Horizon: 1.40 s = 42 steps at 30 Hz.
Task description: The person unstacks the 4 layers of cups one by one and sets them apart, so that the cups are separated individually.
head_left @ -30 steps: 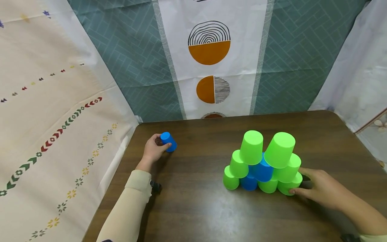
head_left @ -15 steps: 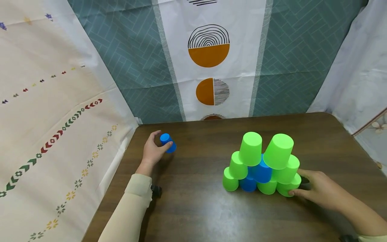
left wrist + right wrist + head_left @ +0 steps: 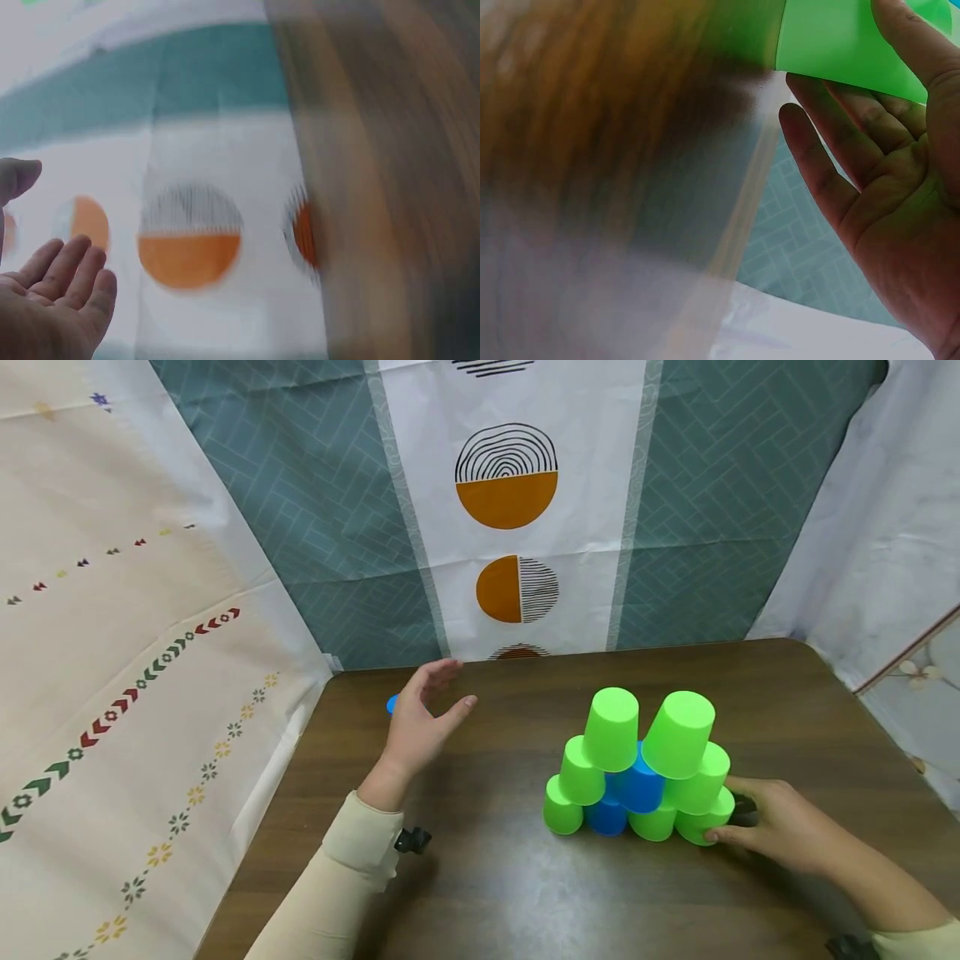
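Upside-down plastic cups form a stepped stack in the head view. Two green cups, the left top cup and the right top cup, crown it. Below them a middle blue cup sits between green ones, and a bottom blue cup stands among green cups. My right hand holds the bottom-right green cup, thumb in front and fingers behind; the right wrist view shows that green cup too. My left hand is spread in the air, holding nothing. Behind it a lone blue cup is mostly hidden.
Everything stands on a brown wooden table. A patterned cloth hangs behind its far edge. An embroidered cream cloth hangs on the left and a whitish cloth on the right.
My left hand has let go of the lone blue cup and moved right, its fingers opening. My right hand stays at the bottom-right green cup, and the stack keeps its shape.
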Each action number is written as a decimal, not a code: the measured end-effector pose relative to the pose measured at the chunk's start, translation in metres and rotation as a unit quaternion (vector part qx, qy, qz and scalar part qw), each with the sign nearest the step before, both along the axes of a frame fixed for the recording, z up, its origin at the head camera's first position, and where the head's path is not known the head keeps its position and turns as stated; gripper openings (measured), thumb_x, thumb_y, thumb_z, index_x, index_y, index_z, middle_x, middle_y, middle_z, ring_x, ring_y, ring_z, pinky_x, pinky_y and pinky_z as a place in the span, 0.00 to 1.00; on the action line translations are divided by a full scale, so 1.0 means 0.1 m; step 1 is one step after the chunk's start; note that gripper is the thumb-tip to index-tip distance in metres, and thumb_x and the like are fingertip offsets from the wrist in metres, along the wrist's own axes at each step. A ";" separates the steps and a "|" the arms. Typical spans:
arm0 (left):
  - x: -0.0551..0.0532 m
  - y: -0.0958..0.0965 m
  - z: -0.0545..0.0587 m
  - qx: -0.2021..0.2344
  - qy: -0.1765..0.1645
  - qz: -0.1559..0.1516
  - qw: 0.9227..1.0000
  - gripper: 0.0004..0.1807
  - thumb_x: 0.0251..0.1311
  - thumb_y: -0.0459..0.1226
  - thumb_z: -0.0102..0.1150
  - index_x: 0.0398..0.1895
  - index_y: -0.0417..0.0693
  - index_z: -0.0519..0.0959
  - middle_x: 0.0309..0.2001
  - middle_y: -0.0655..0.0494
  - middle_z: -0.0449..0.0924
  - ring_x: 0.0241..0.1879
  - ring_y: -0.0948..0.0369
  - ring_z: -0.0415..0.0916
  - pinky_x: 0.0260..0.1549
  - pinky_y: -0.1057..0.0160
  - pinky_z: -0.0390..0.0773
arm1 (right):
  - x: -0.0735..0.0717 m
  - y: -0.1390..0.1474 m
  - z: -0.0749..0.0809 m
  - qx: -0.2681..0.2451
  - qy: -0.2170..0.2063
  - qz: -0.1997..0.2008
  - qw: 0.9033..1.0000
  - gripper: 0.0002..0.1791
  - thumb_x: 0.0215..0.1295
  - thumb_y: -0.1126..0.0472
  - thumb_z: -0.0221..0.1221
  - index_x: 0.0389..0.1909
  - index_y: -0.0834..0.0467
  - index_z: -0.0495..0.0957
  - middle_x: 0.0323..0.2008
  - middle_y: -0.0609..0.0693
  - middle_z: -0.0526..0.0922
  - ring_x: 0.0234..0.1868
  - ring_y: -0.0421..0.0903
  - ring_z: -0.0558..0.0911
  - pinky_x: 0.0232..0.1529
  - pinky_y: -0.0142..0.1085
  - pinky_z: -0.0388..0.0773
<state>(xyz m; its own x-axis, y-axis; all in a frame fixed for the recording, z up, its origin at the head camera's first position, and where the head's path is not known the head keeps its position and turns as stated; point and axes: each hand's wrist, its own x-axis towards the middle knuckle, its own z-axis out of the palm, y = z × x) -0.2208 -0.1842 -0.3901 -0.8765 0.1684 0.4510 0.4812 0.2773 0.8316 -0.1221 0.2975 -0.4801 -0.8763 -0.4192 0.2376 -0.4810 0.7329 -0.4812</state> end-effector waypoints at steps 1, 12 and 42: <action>0.03 0.08 0.02 0.002 -0.003 -0.017 1.000 0.31 0.65 0.34 0.73 0.69 0.42 0.73 0.66 0.48 0.78 0.68 0.51 0.73 0.71 0.46 0.68 | 0.00 0.00 0.00 -0.001 -0.001 0.000 1.000 0.34 0.48 0.41 0.80 0.56 0.50 0.85 0.46 0.32 0.87 0.50 0.36 0.85 0.45 0.40 0.86; 0.30 0.79 0.23 -0.021 -0.006 -0.175 0.984 0.34 0.64 0.34 0.73 0.72 0.49 0.71 0.67 0.58 0.77 0.69 0.54 0.72 0.68 0.46 0.72 | 0.00 -0.02 0.00 0.003 0.004 -0.001 1.000 0.36 0.48 0.41 0.80 0.56 0.52 0.85 0.47 0.35 0.88 0.52 0.39 0.85 0.47 0.41 0.86; 0.45 1.26 0.23 -0.048 -0.053 -0.220 0.973 0.32 0.61 0.39 0.77 0.68 0.50 0.75 0.62 0.62 0.80 0.63 0.66 0.76 0.63 0.59 0.77 | 0.00 0.02 -0.01 -0.001 -0.009 0.004 1.000 0.34 0.50 0.40 0.79 0.57 0.49 0.84 0.47 0.32 0.87 0.52 0.38 0.84 0.47 0.41 0.86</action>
